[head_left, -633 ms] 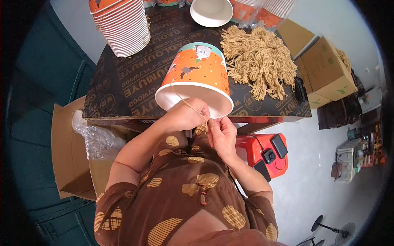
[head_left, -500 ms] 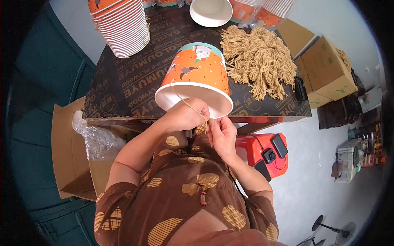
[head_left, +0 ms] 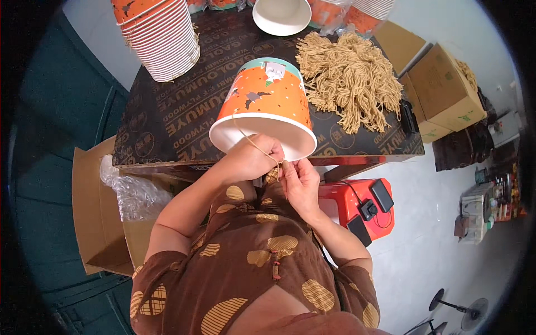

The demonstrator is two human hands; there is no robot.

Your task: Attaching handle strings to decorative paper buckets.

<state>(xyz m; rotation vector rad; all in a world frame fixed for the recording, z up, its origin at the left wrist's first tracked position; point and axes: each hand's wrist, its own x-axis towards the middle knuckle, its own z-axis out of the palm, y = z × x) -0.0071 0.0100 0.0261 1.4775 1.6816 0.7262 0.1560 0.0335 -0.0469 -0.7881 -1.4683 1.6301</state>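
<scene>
An orange paper bucket [head_left: 268,92] with bats printed on it lies tilted at the table's front edge, its white open mouth facing me. A tan cord [head_left: 247,134] hangs from the bucket's wall near the left of the rim and runs down to my fingers. My left hand [head_left: 254,156] reaches partly into the mouth, its fingers closed on the cord. At the lower right of the rim, my right hand [head_left: 301,181] pinches with thumb and finger where the cord ends up. The cord's very end is hidden among the fingertips.
A tall stack of nested buckets [head_left: 162,42] stands at the back left. A white bowl-like tub [head_left: 282,17] is at the back, and a heap of tan cords [head_left: 352,81] lies right. An open carton [head_left: 95,206] stands lower left; a red stool [head_left: 343,204] carries small devices.
My hands keep nearly the same hold at the rim. The whole view has shifted slightly; the bucket and cord look otherwise the same.
</scene>
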